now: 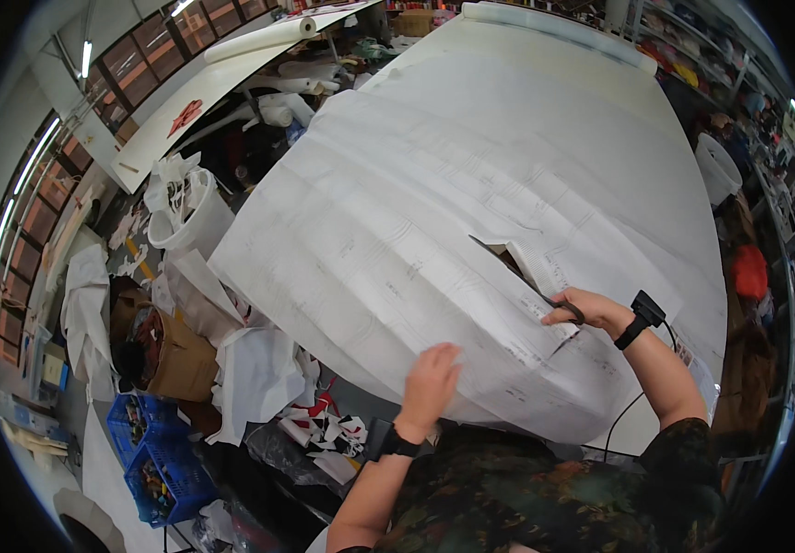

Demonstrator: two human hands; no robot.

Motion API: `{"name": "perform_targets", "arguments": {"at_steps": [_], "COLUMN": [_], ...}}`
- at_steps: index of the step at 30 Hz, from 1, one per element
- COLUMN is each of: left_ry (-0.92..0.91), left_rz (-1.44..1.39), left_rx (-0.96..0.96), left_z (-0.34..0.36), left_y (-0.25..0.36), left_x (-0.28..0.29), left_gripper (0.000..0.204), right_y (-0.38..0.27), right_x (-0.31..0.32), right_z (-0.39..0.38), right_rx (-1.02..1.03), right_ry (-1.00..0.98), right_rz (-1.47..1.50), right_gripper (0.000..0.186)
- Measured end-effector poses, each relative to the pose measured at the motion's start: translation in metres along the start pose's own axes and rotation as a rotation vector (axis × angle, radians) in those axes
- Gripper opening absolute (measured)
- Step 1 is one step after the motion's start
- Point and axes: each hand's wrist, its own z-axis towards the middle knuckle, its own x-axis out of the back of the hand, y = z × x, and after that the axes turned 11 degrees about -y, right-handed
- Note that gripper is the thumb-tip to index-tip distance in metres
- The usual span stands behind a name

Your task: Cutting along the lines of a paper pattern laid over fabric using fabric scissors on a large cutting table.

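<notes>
A large white paper sheet point(361, 230), printed with thin pattern lines, drapes in soft folds over the wide table. Long dark scissors point(519, 269) are in my right hand point(574, 309), its fingers closed through the handles. The blades point away to the far left and lie along a cut in the sheet. Beside the blades a flap of paper point(549, 267) stands up, and a small brown patch shows in the gap. My left hand point(431, 382) is over the sheet's near edge, slightly blurred, with its fingers stretched out and nothing visible in them.
A roll point(559, 37) lies across the table's far end. Left of the table are a white bin point(197, 217) of scraps, a cardboard box point(181, 359), blue crates point(163, 470) and cloth scraps point(324, 429). A cable point(625, 410) hangs from my right wrist. Shelves stand at right.
</notes>
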Motion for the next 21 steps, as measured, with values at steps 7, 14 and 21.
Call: {"name": "perform_targets", "arguments": {"at_steps": [7, 14, 21], "left_ry": [-0.149, -0.199, -0.265], "left_rz": [0.308, 0.373, 0.368], "left_rx": [0.132, 0.106, 0.049], "left_z": [-0.027, -0.038, -0.035], "left_y": [-0.092, -0.113, -0.117], "left_x": [-0.008, -0.01, 0.007], "left_gripper": [0.078, 0.076, 0.07], "right_y": [0.007, -0.054, -0.087], "right_x": [-0.022, -0.034, -0.01], "right_z": [-0.009, 0.048, 0.054], "right_rx": [-0.069, -0.077, -0.242], "right_ry": [-0.014, 0.083, 0.119], "right_rz": [0.023, 0.024, -0.248], "right_gripper": [0.043, 0.061, 0.063]}}
